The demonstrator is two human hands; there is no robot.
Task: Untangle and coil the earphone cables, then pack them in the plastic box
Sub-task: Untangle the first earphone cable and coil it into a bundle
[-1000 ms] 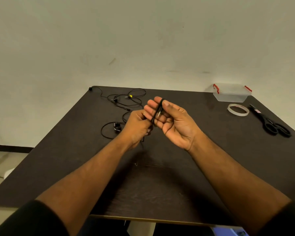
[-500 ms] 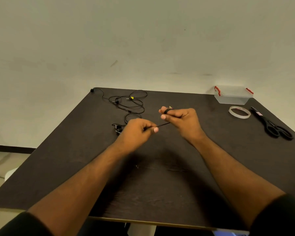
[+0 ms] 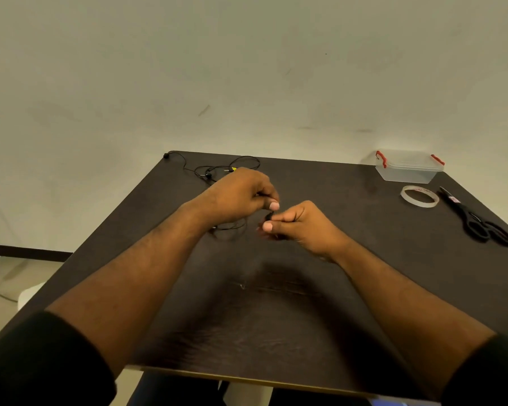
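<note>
Two hands are held close above the tabletop point(image 3: 320, 317): a coiled black cable point(image 3: 269, 215) is pinched by the right hand point(image 3: 301, 227), its strand by the left hand point(image 3: 241, 194). More cables point(image 3: 217, 171) are left at the far edge; the lidded plastic box point(image 3: 408, 168) is kept far right.

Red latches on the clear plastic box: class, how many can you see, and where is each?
2. One red latch sits at the left end of the plastic box, the other red latch at its right end. More may be hidden behind.
</note>
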